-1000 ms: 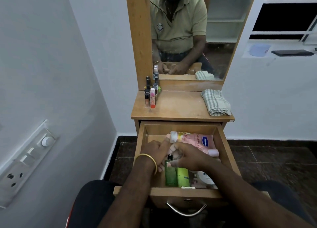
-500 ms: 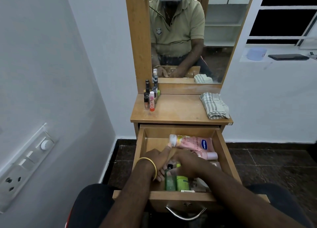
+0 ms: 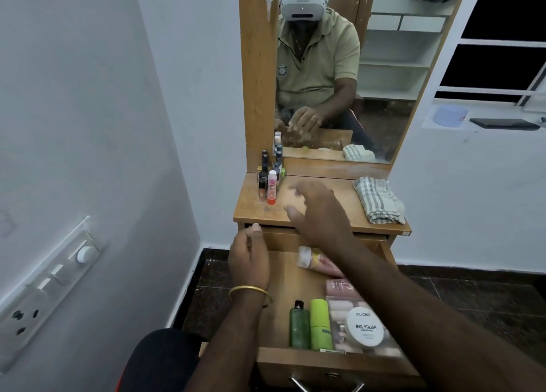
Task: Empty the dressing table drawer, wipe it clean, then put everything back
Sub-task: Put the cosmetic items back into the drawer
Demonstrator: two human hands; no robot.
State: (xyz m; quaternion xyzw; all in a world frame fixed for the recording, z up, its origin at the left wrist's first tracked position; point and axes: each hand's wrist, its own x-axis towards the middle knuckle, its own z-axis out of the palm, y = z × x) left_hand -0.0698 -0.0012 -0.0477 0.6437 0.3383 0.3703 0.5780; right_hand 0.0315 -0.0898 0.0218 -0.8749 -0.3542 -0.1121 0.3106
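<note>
The dressing table drawer (image 3: 325,362) stands pulled out. Inside lie a pink lotion tube (image 3: 310,260), a dark green bottle (image 3: 300,326), a lime-green tube (image 3: 320,323), a clear box of pink items (image 3: 339,301) and a white nail polish remover tub (image 3: 366,328). My right hand (image 3: 316,214) hovers over the tabletop (image 3: 251,211) near a cluster of small bottles (image 3: 270,182); its fingers are blurred. My left hand (image 3: 249,258), with a gold bangle, hangs above the drawer's back left corner, fingers curled away from view. A folded striped cloth (image 3: 378,199) lies on the tabletop's right.
A tall mirror (image 3: 384,66) in a wooden frame rises behind the tabletop. A white wall with a switchboard (image 3: 44,288) is close on the left. A window ledge on the right carries a blue tub (image 3: 450,117) and a flat dark object (image 3: 502,123). The floor is dark tile.
Both hands have lifted out of the drawer, where they were over the small items. The right hand has moved up and forward over the tabletop; the left has risen to the drawer's back left.
</note>
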